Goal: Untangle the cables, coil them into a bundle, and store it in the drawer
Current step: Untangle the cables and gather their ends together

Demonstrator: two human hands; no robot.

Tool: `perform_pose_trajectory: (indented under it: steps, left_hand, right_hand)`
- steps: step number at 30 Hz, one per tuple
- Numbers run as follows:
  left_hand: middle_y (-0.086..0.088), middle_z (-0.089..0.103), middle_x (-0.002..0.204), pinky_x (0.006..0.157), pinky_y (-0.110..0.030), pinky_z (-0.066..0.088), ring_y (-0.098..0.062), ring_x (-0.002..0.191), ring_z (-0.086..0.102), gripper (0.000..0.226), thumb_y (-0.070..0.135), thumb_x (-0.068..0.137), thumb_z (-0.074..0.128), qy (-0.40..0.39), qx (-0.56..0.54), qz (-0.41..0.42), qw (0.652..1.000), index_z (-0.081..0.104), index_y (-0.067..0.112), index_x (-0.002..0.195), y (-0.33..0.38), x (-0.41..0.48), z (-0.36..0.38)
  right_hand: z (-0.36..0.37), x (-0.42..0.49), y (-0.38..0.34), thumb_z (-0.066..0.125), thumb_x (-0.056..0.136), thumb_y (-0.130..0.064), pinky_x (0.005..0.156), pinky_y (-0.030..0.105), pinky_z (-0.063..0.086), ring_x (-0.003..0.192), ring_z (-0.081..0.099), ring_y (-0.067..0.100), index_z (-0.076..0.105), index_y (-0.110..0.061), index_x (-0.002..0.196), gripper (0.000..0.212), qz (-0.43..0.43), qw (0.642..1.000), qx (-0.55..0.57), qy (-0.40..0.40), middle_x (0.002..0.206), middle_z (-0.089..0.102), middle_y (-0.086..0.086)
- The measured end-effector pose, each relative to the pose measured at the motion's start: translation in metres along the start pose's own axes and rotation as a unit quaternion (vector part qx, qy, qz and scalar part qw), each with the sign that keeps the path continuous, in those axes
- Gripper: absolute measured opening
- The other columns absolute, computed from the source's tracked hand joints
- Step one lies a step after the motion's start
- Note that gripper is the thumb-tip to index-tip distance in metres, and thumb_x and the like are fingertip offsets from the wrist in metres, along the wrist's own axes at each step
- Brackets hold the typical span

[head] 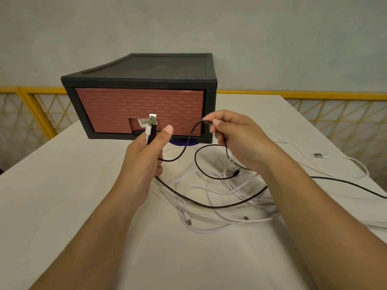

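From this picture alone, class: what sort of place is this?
Probably a fenced work or test bay, not a home: plain white table, yellow mesh fencing behind it, bare grey wall.

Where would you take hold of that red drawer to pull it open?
At the notch cut into the lower middle of the drawer front, probably from the front, fingers hooked under its upper edge. The rest of the front is flat brick pattern, offering no grip.
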State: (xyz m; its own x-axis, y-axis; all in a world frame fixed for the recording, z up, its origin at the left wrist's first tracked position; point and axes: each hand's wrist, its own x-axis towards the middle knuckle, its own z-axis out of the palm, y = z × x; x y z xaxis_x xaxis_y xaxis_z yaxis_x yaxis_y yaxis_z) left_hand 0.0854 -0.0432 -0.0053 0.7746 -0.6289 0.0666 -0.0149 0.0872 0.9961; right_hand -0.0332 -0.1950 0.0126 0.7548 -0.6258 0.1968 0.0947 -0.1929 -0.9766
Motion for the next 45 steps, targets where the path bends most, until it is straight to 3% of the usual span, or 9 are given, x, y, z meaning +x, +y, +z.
perform_pose_trajectory:
  steps: [5, 14, 19, 24, 28, 31, 34, 40, 45]
  left_hand:
    - [0.011, 0.031, 0.055, 0.048, -0.023, 0.025, -0.005, 0.045, 0.027, 0.030, 0.060, 0.059, 0.071, -0.036, 0.034, 0.016, 0.999, 0.057, 0.037, 0.044, 0.002, -0.005, 0.001]
    - [0.007, 0.027, 0.053, 0.044, -0.021, 0.022, -0.007, 0.044, 0.023, 0.013, 0.022, 0.086, 0.067, -0.051, 0.068, -0.013, 0.996, 0.062, 0.011, 0.081, -0.005, 0.000, 0.003]
    - [0.006, 0.035, 0.053, 0.041, -0.017, 0.022, -0.006, 0.047, 0.028, 0.027, 0.019, 0.095, 0.057, 0.016, -0.062, 0.021, 0.998, 0.063, 0.019, 0.068, 0.004, 0.001, -0.001]
    - [0.009, 0.037, 0.052, 0.042, -0.017, 0.023, -0.006, 0.050, 0.030, 0.029, 0.021, 0.099, 0.050, 0.070, -0.159, 0.057, 0.983, 0.055, 0.022, 0.071, 0.015, -0.001, -0.009]
    - [0.011, 0.034, 0.048, 0.042, -0.018, 0.021, -0.004, 0.047, 0.028, 0.030, 0.021, 0.100, 0.046, 0.092, -0.192, 0.077, 0.974, 0.050, 0.022, 0.071, 0.017, -0.002, -0.014]
    - [0.013, 0.032, 0.047, 0.042, -0.018, 0.020, -0.005, 0.045, 0.025, 0.033, 0.020, 0.099, 0.046, 0.110, -0.209, 0.068, 0.969, 0.050, 0.023, 0.066, 0.016, 0.001, -0.016]
    - [0.013, 0.034, 0.047, 0.041, -0.018, 0.020, -0.005, 0.044, 0.025, 0.038, 0.020, 0.098, 0.048, 0.132, -0.214, 0.051, 0.967, 0.052, 0.026, 0.061, 0.015, 0.003, -0.018]
    - [0.011, 0.031, 0.050, 0.043, -0.020, 0.019, -0.007, 0.046, 0.021, 0.029, 0.020, 0.098, 0.048, 0.156, -0.222, 0.048, 0.961, 0.049, 0.024, 0.069, 0.012, 0.007, -0.023]
    - [0.011, 0.033, 0.050, 0.042, -0.019, 0.020, -0.007, 0.045, 0.024, 0.028, 0.022, 0.098, 0.049, 0.166, -0.201, 0.038, 0.965, 0.050, 0.023, 0.071, 0.008, 0.010, -0.022]
  right_hand:
    - [0.014, -0.003, 0.010, 0.052, 0.096, -0.003, 0.076, 0.019, 0.051, 0.079, 0.063, 0.004, 0.070, -0.021, 0.094, 0.026, -0.018, 0.998, -0.016, -0.051, 0.083, 0.069, -0.003]
    - [0.027, -0.003, 0.009, 0.062, 0.090, -0.003, 0.081, 0.028, 0.054, 0.079, 0.065, 0.017, 0.062, -0.014, 0.097, 0.013, -0.082, 0.984, -0.141, -0.078, 0.084, 0.067, 0.004]
    - [0.005, -0.001, 0.009, 0.058, 0.093, -0.012, 0.060, 0.009, 0.041, 0.068, 0.056, 0.002, 0.063, -0.026, 0.086, 0.016, -0.038, 0.939, -0.338, -0.056, 0.078, 0.062, -0.012]
    - [-0.011, 0.002, 0.021, 0.055, 0.094, -0.013, 0.062, 0.018, 0.040, 0.075, 0.055, 0.008, 0.061, -0.028, 0.085, 0.018, 0.008, 0.915, -0.401, -0.037, 0.083, 0.058, -0.014]
    - [-0.009, 0.004, 0.025, 0.054, 0.094, -0.007, 0.060, 0.013, 0.042, 0.066, 0.057, 0.001, 0.061, -0.025, 0.084, 0.022, 0.018, 0.936, -0.349, -0.025, 0.082, 0.064, -0.010]
    - [-0.006, 0.002, 0.019, 0.057, 0.093, 0.000, 0.066, 0.022, 0.055, 0.064, 0.062, 0.007, 0.064, -0.018, 0.085, 0.021, 0.005, 0.988, -0.154, 0.007, 0.080, 0.066, 0.002]
    - [-0.006, 0.002, 0.009, 0.056, 0.094, 0.000, 0.067, 0.024, 0.056, 0.066, 0.063, 0.008, 0.067, -0.015, 0.089, 0.019, -0.009, 1.000, -0.006, 0.029, 0.079, 0.067, 0.002]
    - [-0.012, 0.002, 0.005, 0.059, 0.095, -0.027, 0.058, 0.020, 0.042, 0.056, 0.047, 0.007, 0.065, -0.018, 0.084, 0.015, -0.010, 0.979, -0.189, 0.068, 0.066, 0.057, -0.005]
    - [-0.016, 0.001, 0.001, 0.056, 0.097, -0.027, 0.054, 0.019, 0.034, 0.053, 0.038, 0.006, 0.066, -0.017, 0.087, 0.017, -0.018, 0.982, -0.168, 0.082, 0.062, 0.046, -0.007]
